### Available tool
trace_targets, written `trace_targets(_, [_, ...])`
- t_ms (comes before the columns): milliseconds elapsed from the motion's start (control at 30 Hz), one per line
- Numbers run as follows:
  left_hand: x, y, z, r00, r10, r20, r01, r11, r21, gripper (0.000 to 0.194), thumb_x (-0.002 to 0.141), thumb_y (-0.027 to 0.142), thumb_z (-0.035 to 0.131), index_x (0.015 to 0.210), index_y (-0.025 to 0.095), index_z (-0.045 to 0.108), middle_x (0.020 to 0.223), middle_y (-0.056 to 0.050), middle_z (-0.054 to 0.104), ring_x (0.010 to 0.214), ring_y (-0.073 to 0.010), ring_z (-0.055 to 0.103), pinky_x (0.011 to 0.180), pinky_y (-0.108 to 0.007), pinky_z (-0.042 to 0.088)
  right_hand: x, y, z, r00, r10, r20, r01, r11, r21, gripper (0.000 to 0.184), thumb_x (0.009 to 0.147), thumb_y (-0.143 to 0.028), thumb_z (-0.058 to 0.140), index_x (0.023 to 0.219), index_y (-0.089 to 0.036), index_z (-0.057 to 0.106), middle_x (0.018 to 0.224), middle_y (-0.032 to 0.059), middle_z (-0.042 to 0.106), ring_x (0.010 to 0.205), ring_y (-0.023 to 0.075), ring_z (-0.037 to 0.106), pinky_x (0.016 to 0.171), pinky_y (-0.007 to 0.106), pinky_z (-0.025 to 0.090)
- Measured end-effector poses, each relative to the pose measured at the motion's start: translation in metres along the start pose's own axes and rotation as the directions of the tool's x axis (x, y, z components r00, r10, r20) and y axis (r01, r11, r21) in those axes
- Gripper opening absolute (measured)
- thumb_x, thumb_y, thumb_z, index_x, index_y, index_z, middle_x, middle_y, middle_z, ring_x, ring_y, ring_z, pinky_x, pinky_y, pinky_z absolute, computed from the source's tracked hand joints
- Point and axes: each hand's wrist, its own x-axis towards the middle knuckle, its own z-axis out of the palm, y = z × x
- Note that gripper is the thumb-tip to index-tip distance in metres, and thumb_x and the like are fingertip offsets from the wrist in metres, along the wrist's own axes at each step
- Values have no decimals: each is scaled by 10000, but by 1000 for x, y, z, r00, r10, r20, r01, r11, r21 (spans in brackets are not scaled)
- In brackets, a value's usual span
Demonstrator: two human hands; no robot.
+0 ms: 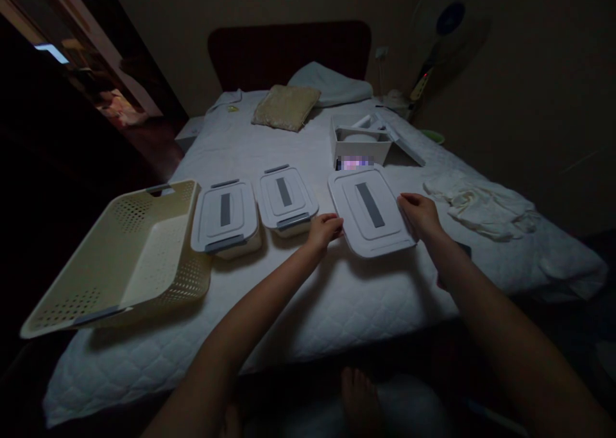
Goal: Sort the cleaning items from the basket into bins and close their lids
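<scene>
Between my hands, above the bed, is a white rectangular box lid (356, 233) with a grey strip down its middle. My left hand (326, 231) pinches its left edge, fingers closed. On the opposite edge, my right hand (419, 213) also grips the lid between thumb and fingers. Left of it stand two lidded storage boxes with grey clips: the nearer one to my left hand (303, 197), and another storage box (240, 210) beside the basket. Whether anything lies under the held lid is hidden.
A large cream basket (154, 265) stands at the bed's left edge. Behind the lid sits a white open box (360, 152) with things in it. A crumpled white cloth (491, 207) lies right. Further back are a beige cushion (286, 108) and a fan (450, 18).
</scene>
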Motion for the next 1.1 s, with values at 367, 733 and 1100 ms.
trace_targets(367, [45, -42, 45, 998, 17, -59, -20, 999, -35, 65, 649, 78, 674, 666, 112, 622, 583, 9, 589, 534, -79, 546, 662, -262, 495, 31, 39, -26, 994, -110, 15, 108, 926, -361, 421, 737, -353, 538, 1026, -71, 658, 963, 156, 680, 880, 236, 634, 842, 372, 469])
trace_targets(733, [55, -39, 46, 991, 68, -114, -64, 997, 39, 96, 637, 115, 705, 675, 126, 618, 594, 13, 576, 551, -83, 537, 610, -237, 472, 47, 55, -12, 996, -86, 25, 89, 933, -350, 417, 715, -385, 535, 1004, -112, 661, 929, 130, 683, 793, 210, 628, 779, 358, 482])
trace_targets(1100, [58, -40, 41, 997, -32, -75, 35, 998, 43, 89, 755, 154, 633, 697, 108, 584, 660, -23, 584, 554, -74, 540, 585, -224, 459, 45, 53, -10, 999, -36, 22, 41, 934, -354, 467, 715, -425, 539, 1048, -120, 656, 854, 116, 677, 738, 211, 617, 738, 359, 482])
